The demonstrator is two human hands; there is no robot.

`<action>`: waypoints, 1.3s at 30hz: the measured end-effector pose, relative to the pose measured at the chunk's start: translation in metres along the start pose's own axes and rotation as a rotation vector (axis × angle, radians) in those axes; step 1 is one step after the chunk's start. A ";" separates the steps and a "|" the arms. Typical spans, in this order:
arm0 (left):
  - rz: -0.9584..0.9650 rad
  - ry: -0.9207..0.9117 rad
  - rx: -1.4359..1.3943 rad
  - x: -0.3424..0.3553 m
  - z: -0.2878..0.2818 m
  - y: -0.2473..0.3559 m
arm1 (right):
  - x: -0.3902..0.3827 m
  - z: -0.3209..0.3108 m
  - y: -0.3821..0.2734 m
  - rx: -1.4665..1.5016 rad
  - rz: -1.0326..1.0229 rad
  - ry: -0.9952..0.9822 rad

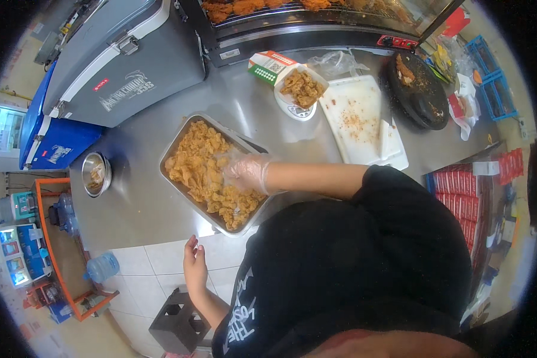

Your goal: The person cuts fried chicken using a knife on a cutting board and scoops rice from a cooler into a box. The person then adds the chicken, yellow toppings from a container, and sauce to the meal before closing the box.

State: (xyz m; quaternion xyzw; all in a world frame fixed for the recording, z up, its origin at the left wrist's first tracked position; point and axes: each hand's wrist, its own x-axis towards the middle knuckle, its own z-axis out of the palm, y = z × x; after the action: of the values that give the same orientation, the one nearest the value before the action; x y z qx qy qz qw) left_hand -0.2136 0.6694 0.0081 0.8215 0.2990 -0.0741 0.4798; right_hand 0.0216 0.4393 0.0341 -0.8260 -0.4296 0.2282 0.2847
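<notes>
A rectangular metal tray [237, 141] of golden fried chicken pieces [198, 146] rests near the counter's front edge. My right hand [249, 172], in a clear plastic glove, reaches into the tray from its right side. Its fingertips are among the pieces, so their grip is hidden. My left hand [195, 262], bare and holding nothing, hangs in front of the counter below the tray, fingers apart. Beyond the tray, an opened paper box [275, 67] with fried pieces [303, 88] inside sits on a small white scale [298, 113].
White cutting boards [353, 113] with crumbs lie right of the scale, beside a dark round board [416, 89]. A steel bowl [95, 173] and a grey cooler box [125, 71] stand left. A heated display case [316, 36] borders the back. Red-and-white boxes [459, 197] are stacked right.
</notes>
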 end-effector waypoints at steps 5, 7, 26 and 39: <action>-0.022 0.008 -0.020 -0.007 -0.002 0.000 | -0.008 -0.040 0.005 0.130 -0.018 0.166; -0.037 0.015 -0.001 -0.013 -0.004 -0.004 | -0.005 -0.058 0.057 0.063 0.149 0.514; -0.030 -0.097 0.086 -0.013 0.009 0.006 | 0.017 -0.017 -0.030 -0.112 0.122 -0.244; -0.106 -0.095 0.118 -0.006 0.002 0.002 | -0.008 -0.061 0.028 -0.061 0.138 0.176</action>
State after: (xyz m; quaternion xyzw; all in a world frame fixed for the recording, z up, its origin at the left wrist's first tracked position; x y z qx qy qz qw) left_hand -0.2169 0.6642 0.0107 0.8270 0.3141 -0.1557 0.4395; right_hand 0.0719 0.4025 0.0613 -0.8788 -0.3520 0.1607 0.2794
